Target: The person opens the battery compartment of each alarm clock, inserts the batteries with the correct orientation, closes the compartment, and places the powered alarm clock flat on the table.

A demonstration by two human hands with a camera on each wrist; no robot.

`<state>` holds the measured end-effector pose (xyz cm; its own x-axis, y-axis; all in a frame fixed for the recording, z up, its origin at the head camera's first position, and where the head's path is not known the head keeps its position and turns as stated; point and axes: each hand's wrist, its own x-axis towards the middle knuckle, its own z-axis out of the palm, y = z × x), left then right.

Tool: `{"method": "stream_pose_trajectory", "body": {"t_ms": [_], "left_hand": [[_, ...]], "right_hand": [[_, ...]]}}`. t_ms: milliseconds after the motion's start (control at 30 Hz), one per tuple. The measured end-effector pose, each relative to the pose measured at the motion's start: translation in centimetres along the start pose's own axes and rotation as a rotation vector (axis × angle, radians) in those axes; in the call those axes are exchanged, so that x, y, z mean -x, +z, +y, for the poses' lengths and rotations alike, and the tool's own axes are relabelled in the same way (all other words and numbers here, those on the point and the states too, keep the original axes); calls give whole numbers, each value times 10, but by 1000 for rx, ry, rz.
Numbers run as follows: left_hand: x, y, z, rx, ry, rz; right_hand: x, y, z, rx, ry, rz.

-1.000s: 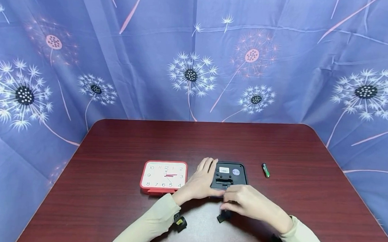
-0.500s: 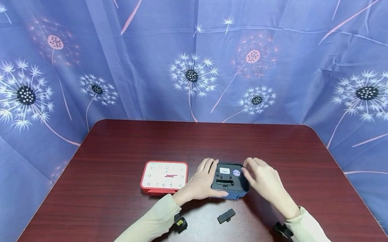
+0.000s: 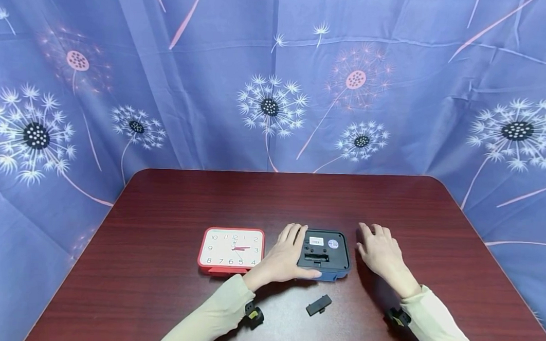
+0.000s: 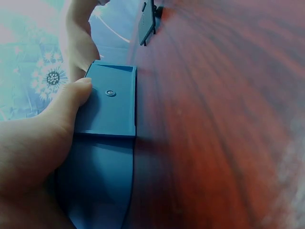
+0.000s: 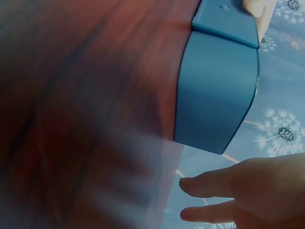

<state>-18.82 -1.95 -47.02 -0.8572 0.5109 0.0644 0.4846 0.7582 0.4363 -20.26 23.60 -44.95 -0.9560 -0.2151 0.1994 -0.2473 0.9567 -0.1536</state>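
Observation:
A blue clock (image 3: 337, 256) lies face down, its black back and uncovered battery compartment facing up. My left hand (image 3: 280, 256) holds it at the left side, the thumb pressed on the blue edge nearest me. In the left wrist view this thumb (image 4: 83, 90) lies against the blue casing (image 4: 112, 112). My right hand (image 3: 380, 251) is just right of the clock, apart from it, over where the green battery lay; the battery is hidden. Its fingers (image 5: 209, 183) are spread, with nothing seen between them. A black battery cover (image 3: 319, 305) lies nearer me.
Left of my left hand, a red alarm clock (image 3: 231, 248) lies with its white dial up. The dark red table (image 3: 169, 201) runs back to a blue curtain (image 3: 203, 84) patterned with dandelions. Each wrist wears a small black camera.
My right hand has left the battery cover on the table, passed the clock's right edge, and moved right to the battery's place. The left hand keeps its hold on the clock.

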Motion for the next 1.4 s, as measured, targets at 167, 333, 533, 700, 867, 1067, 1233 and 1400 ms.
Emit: {"method": "stream_pose_trajectory", "body": {"t_ms": [167, 333, 533, 700, 867, 1067, 1233, 1400], "left_hand": [[0, -1, 1, -11, 1, 0], [0, 0, 0, -13, 7, 11], [-1, 3, -2, -3, 19, 23], [-1, 2, -1, -16, 7, 15], [0, 1, 0, -24, 4, 18], [0, 1, 1, -30, 2, 13], [1, 1, 1, -23, 3, 12], [0, 2, 0, -20, 8, 23]], "right_hand": [[-1, 2, 2, -30, 22, 8], [-1, 3, 4, -64, 37, -10], [-2, 2, 5, -69, 8, -59], [-3, 2, 5, -91, 30, -10], [-3, 1, 5, -52, 118, 41], [-3, -2, 4, -12, 222, -161], [-5, -1, 7, -46, 243, -58], [-9, -4, 16, -6, 230, 87]]}}
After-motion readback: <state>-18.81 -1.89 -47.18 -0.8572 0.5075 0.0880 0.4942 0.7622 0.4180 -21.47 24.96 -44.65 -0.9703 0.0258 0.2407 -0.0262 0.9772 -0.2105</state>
